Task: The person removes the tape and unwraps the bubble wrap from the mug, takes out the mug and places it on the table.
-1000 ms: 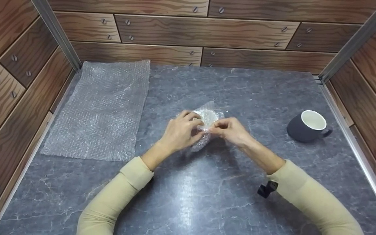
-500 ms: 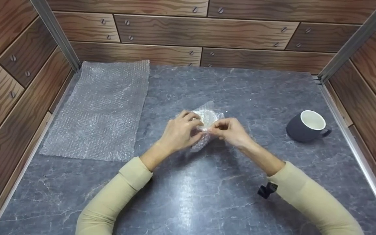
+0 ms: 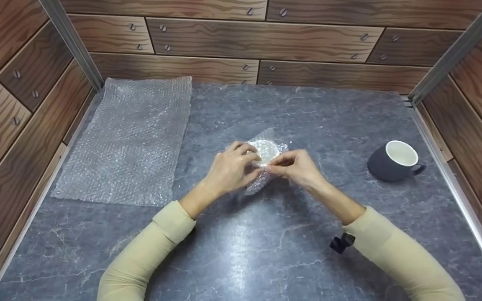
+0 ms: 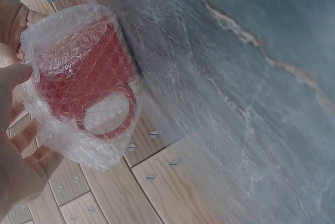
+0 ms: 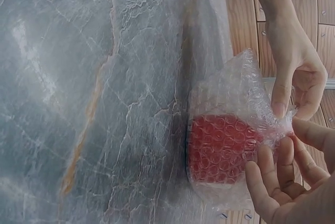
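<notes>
A red mug (image 4: 84, 64) stands in the middle of the table, wrapped in clear bubble wrap (image 5: 217, 96); its handle shows through in the left wrist view. My left hand (image 3: 232, 167) bends over the bundle from the left, thumb and fingers pinching gathered wrap at the top. From the right, my right hand (image 3: 297, 167) pinches the same gathered wrap between thumb and index finger, close against the left fingertips. Its other fingers lie along the side of the bundle in the right wrist view. The exact pinch point is partly hidden behind the fingers.
A flat sheet of bubble wrap (image 3: 128, 142) lies on the left of the grey marbled table (image 3: 241, 242). At the right stands a dark mug (image 3: 391, 162), white inside, handle pointing right. Wood-patterned walls (image 3: 266, 39) enclose the back and both sides.
</notes>
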Tool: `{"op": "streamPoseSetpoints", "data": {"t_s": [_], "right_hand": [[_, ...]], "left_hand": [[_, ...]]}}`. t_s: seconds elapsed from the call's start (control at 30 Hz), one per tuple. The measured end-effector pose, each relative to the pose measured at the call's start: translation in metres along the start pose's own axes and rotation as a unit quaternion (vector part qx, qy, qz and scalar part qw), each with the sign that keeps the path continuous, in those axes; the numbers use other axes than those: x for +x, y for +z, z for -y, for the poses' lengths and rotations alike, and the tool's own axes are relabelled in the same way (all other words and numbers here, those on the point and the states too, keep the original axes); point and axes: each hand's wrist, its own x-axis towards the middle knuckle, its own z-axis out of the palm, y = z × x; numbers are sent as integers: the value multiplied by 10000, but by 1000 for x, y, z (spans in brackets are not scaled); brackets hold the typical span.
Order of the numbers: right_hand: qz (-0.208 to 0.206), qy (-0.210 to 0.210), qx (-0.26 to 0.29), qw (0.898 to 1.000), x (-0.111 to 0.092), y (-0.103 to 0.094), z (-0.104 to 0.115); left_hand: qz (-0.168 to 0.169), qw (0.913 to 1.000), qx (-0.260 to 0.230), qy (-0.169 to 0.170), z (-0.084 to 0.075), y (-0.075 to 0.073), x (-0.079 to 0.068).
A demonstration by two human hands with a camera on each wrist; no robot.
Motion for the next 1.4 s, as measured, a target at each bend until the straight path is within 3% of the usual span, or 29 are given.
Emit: {"op": "streamPoseSetpoints", "data": {"t_s": [0.37, 0.63, 1.17, 1.4], "right_hand": [[87, -88, -326, 9994, 1, 2, 1], [349, 280, -408, 9982, 0, -1, 7], [643, 579, -360, 9956, 1, -4, 10], [650, 389, -363, 9965, 1, -2, 9]], "left_hand": [[63, 10000, -13, -4, 0, 0, 2], [236, 9997, -59, -63, 0, -2, 4], [50, 9999, -95, -19, -2, 1, 3], [50, 10000, -52, -67, -2, 1, 2]]}}
